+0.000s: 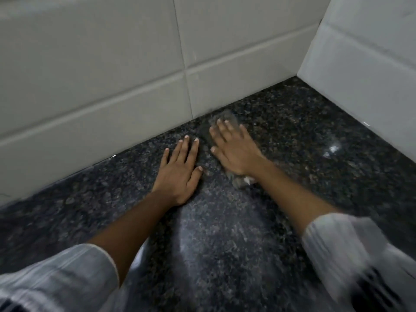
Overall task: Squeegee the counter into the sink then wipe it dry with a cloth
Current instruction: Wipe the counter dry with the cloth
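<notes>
Sleeves [67,273] nearest, both forearms reaching out over dark speckled counter [225,244]. Left hand [180,170] flat on stone, fingers straight, slightly apart, bracing. Right hand [234,149] presses grey cloth [222,119], fingers spread on top. Step judged: dry-wipe. Cloth touching back wall tiles [112,86]; next stroke likely must run along the joint. Open stone right, up to side wall [371,64]. Sink, squeegee not visible.

pale tiled walls [94,70], seemingly cornered
</notes>
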